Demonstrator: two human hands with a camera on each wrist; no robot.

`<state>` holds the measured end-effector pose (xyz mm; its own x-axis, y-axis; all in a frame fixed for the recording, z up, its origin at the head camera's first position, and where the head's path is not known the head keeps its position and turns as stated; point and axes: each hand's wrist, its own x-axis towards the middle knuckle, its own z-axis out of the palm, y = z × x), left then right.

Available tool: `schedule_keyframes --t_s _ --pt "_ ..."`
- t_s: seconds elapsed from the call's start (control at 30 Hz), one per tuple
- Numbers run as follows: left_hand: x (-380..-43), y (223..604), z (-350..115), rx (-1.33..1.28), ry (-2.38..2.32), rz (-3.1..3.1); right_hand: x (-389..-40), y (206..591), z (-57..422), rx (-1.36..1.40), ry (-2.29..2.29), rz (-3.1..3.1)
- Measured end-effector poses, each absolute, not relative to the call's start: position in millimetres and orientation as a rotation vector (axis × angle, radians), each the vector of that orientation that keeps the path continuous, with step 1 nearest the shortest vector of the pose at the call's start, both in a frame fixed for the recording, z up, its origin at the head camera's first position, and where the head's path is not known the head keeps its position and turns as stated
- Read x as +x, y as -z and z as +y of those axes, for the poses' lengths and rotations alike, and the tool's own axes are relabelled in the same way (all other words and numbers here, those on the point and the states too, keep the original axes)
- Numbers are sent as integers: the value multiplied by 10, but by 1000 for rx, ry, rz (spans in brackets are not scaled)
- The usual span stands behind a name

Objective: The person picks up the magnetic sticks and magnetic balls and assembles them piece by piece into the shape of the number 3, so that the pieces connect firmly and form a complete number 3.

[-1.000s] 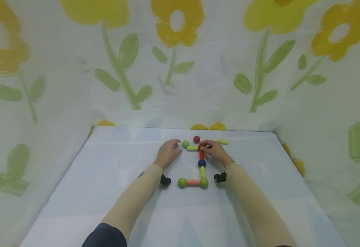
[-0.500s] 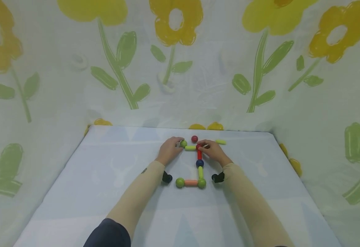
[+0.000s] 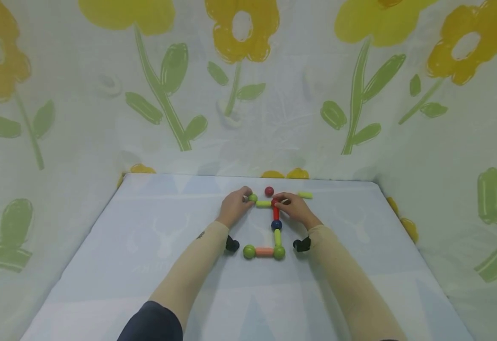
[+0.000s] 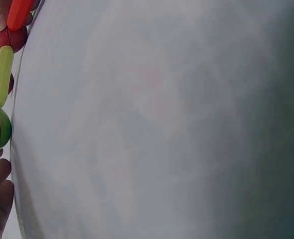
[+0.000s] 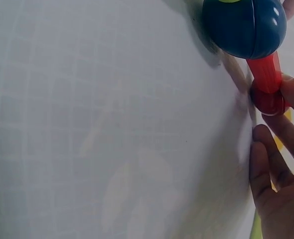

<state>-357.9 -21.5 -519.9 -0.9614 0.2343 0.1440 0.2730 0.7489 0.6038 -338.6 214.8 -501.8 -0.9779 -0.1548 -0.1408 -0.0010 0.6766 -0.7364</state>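
Note:
At the far part of the table, my left hand [image 3: 233, 207] pinches a green ball [image 3: 252, 198] between thumb and fingers. In the left wrist view, that ball touches the end of a yellow-green stick [image 4: 1, 74]. A red ball [image 5: 268, 102] at the stick's other end is pinched by my right hand [image 3: 296, 208], which partly hides it. From this red ball a red stick [image 3: 276, 214] runs toward me to a blue ball [image 3: 276, 225]. Another yellow-green stick [image 3: 277, 237] continues to a green ball [image 3: 279, 252], then a salmon-pink stick [image 3: 264, 252] leads left to a further green ball [image 3: 249, 251].
A loose red ball [image 3: 269, 191] lies behind the joined pieces. To its right is a loose yellow-green stick [image 3: 305, 194], just beyond my right hand. A flower-patterned cloth [image 3: 287, 113] hangs behind the white table [image 3: 146, 255].
My left hand, open beside the green ball a second ago, has moved right and now pinches it. My right hand keeps its hold on the red ball. The view has shifted slightly.

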Motion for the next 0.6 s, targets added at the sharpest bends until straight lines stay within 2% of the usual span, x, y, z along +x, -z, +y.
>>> schedule_keyframes --t_s 0.6 --pt "-3486 5216 -277 -431 1124 -2874 -3400 5063 2183 -181 1179 2729"
